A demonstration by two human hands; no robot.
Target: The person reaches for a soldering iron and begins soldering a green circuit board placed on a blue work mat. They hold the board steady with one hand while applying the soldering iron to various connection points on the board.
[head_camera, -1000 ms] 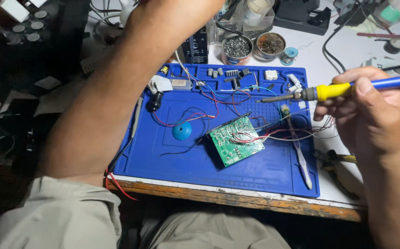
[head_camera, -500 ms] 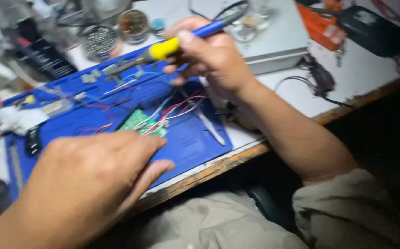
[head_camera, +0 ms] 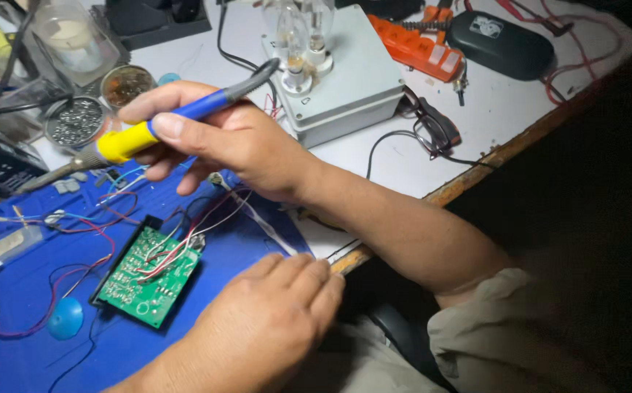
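Soldering iron (head_camera: pixel 130 138): blue/yellow handle, metal tip pointing toward far-left of surface, cord trailing back over the knuckles. Held by right hand (head_camera: pixel 221 145), fingers closed round the handle pen-style; iron is up off the mat, above its far edge.

Circuit board (head_camera: pixel 148 275): green, lying flat on blue mat (head_camera: pixel 10 349), near mid-mat, w/ red, white and black wires (head_camera: pixel 185 236) bunched at its far-right corner.

Left hand (head_camera: pixel 265 327): palm down at mat's near-right corner, fingers together and extended, resting beside board, not touching it; holds nothing visible.

Tweezers (head_camera: pixel 265 225): silver, lying on mat between the two hands.

Tin of solder bits (head_camera: pixel 76 120) and second tin (head_camera: pixel 127 84): beyond mat's far edge. Grey box w/ glass bulbs (head_camera: pixel 330 69): on white surface (head_camera: pixel 505 102), right of iron's cord.

Risks (judgement): tip hangs close over loose wires, so a dip could scorch insulation; cord could snag the bulbs on the box; board is unclamped, likely to slide if pressed; left fingers are near the work, burn poss. if iron swings across.
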